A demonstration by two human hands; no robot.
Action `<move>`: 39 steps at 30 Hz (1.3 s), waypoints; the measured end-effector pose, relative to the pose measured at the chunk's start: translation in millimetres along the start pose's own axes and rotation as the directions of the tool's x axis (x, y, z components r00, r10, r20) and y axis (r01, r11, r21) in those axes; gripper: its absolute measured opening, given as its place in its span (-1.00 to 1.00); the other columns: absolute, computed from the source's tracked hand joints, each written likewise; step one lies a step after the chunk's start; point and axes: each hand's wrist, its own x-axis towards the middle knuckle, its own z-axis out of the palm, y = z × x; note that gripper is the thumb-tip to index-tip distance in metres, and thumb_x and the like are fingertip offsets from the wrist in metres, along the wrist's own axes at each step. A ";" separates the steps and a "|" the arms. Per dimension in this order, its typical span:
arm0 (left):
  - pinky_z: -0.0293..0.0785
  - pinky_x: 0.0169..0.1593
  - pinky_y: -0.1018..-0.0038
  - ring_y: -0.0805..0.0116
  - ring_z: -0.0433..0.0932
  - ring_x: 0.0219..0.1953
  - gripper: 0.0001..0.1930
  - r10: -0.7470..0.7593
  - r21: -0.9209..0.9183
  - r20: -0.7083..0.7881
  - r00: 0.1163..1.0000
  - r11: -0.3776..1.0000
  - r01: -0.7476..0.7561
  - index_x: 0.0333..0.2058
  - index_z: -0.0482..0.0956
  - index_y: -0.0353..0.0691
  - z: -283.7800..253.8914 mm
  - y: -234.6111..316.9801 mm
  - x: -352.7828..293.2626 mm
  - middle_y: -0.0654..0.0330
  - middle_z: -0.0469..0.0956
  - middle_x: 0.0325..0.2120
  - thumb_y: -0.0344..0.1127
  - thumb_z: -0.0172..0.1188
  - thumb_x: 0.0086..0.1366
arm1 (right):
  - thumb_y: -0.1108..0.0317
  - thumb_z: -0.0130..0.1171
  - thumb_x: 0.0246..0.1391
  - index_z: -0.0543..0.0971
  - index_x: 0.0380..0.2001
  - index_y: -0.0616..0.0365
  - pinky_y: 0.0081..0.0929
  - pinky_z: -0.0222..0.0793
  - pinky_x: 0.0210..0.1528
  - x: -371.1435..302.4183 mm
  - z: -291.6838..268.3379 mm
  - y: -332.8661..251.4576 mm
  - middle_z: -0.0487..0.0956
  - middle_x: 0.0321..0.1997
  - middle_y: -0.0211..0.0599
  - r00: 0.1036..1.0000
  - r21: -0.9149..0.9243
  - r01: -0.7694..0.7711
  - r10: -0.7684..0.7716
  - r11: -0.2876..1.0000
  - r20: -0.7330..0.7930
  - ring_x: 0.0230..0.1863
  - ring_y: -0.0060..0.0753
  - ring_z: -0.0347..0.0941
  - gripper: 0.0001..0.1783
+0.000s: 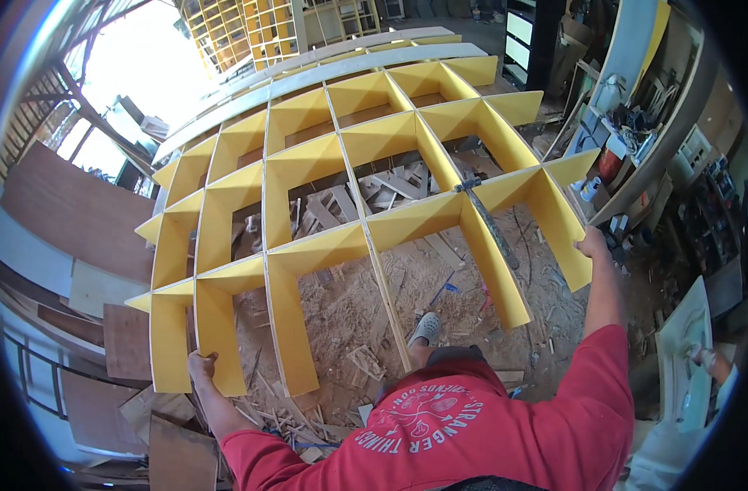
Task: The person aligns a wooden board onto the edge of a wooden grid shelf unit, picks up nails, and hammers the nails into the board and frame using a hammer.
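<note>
A large wooden lattice frame point(308, 172) of interlocking yellow panels stretches out in front of me, its open cells showing the floor below. My left hand point(202, 366) is closed on the edge of a yellow panel point(218, 335) at the near left. At the near right, my right hand point(591, 243) grips the end of another yellow panel point(564, 227), its fingers partly hidden behind it. A dark bar clamp point(490, 225) is fixed at a crossing right of the middle. Pale plywood strips point(333, 75) lie along the far side of the lattice.
Sawdust and wood offcuts point(341, 204) litter the floor. Plywood sheets point(79, 204) lean at the left. Tools and containers crowd a shelf point(628, 139) at the right. A co-worker's hand point(712, 360) is by a pale curved panel point(686, 344) at the far right.
</note>
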 end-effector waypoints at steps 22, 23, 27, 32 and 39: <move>0.59 0.08 0.14 -0.14 0.70 0.02 -0.59 -0.057 0.133 -0.176 0.983 0.988 0.081 0.01 0.71 -0.31 -17.5 3.3 -73.9 -0.14 0.73 -0.03 -0.28 0.51 0.23 | 0.16 0.56 0.06 0.60 0.07 0.25 0.04 0.55 0.21 -42.1 0.7 13.7 0.67 0.14 0.18 0.965 0.113 0.004 0.026 0.994 -0.262 0.18 0.25 0.62 -0.40; 0.56 0.20 0.11 -0.19 0.64 0.14 -0.54 -0.004 0.190 -0.308 0.951 0.980 0.065 0.14 0.67 -0.28 -18.2 7.3 -75.7 -0.14 0.68 0.10 -0.28 0.46 0.29 | 0.13 0.53 0.09 0.59 0.09 0.22 0.04 0.55 0.19 -54.1 3.1 -1.9 0.68 0.13 0.16 0.917 0.099 0.129 -0.081 0.987 -0.390 0.15 0.24 0.63 -0.41; 0.51 0.28 0.11 -0.20 0.58 0.23 -0.51 0.216 0.168 -0.433 0.875 0.973 -0.157 0.23 0.59 -0.27 -8.4 96.6 -93.0 -0.13 0.61 0.21 -0.32 0.39 0.36 | 0.03 0.43 0.25 0.61 0.16 0.20 -0.08 0.53 0.22 -118.7 -10.0 -99.2 0.71 0.06 0.11 0.890 0.342 0.401 -0.274 0.850 -0.363 0.13 0.12 0.66 -0.42; 0.60 0.15 0.25 0.08 0.68 0.15 -0.72 0.274 -0.419 -0.342 0.899 0.812 -0.407 0.05 0.69 -0.32 -3.9 276.3 -160.9 -0.05 0.70 0.08 -0.42 0.35 0.39 | -0.19 0.41 0.22 0.61 0.18 0.26 -0.13 0.57 0.17 -157.3 -7.7 -178.3 0.72 0.05 0.10 0.952 0.428 0.270 -0.305 0.863 0.015 0.11 0.06 0.68 -0.24; 0.63 0.11 0.35 0.27 0.75 -0.05 -0.80 0.618 -0.678 0.103 0.780 0.617 -0.399 -0.06 0.72 -0.37 45.2 477.5 -308.2 -0.01 0.77 -0.10 -0.54 0.35 0.34 | -0.09 0.27 0.33 0.66 -0.02 0.27 0.01 0.57 0.00 -114.1 29.7 -163.8 0.74 -0.18 0.14 0.953 0.368 0.303 -0.288 0.879 -0.097 -0.09 0.20 0.70 -0.45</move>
